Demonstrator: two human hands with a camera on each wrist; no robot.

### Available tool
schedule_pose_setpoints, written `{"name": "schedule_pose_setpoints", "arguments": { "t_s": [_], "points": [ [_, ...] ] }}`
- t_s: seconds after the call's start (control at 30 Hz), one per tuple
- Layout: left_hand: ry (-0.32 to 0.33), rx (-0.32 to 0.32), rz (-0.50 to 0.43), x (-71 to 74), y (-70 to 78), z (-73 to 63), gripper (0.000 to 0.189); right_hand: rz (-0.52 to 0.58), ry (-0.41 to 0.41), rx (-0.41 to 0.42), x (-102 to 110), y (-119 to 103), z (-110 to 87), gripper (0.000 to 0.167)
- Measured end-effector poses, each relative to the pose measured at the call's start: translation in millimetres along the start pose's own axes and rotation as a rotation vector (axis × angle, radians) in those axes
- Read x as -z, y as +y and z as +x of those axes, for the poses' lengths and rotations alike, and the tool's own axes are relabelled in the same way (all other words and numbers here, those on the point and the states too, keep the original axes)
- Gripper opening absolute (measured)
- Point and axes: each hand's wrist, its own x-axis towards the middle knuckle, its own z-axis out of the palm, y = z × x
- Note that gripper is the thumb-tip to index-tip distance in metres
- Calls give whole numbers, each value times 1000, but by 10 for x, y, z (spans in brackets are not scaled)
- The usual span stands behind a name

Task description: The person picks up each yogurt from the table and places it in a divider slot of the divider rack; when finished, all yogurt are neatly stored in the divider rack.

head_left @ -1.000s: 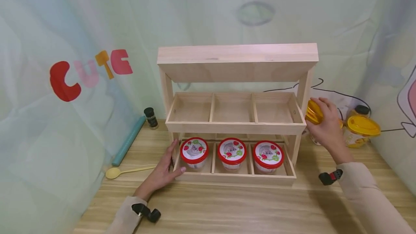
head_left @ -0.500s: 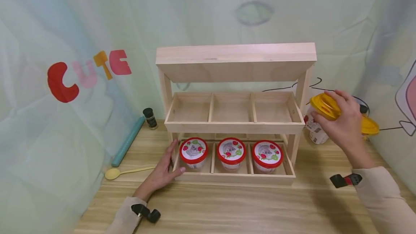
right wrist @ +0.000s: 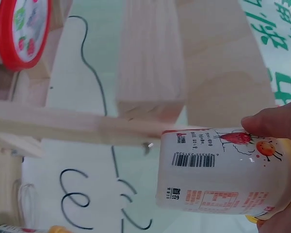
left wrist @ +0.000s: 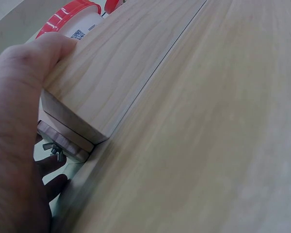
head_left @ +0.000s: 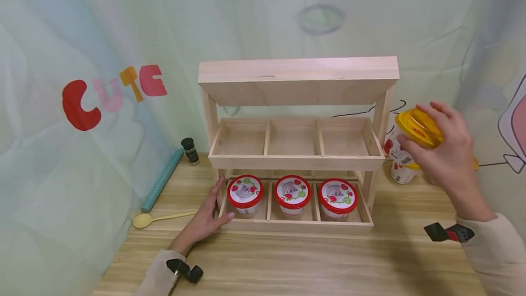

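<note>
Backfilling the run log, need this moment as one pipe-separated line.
left hand: touches lower tray, left end | right hand: holds yellow-lidded cup beside rack | lower tray: three red-lidded cups

My right hand (right wrist: 277, 122) grips a white cylindrical cup printed with cartoon fruit and a barcode (right wrist: 211, 167), in front of a pale wooden rack (right wrist: 150, 58); a round, red-rimmed tub (right wrist: 28, 34) shows at upper left.

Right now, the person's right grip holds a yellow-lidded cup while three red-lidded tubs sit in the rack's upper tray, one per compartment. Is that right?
Not quite: the head view shows the three red-lidded tubs in the lower tray, not the upper tray. They do sit one per compartment, and the right grip does hold a yellow-lidded cup.
</note>
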Motion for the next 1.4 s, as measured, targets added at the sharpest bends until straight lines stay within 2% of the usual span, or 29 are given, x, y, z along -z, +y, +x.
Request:
{"name": "schedule_pose_setpoints", "arguments": {
  "t_s": [0.3,0.57,0.8,1.4],
  "points": [
    [5,3,4,13,-6,-21,110,35,2,59,12,-268,70,74],
    [12,-11,14,28,2,-21,112,102,-49,126,-102,-500,148,74],
    [24,-39,-4,36,2,-3,116,149,-101,205,-294,-709,215,74],
    [-13,52,-57,46,70,-26,131,298,-256,238,-931,-1117,247,68]
  ]
}}
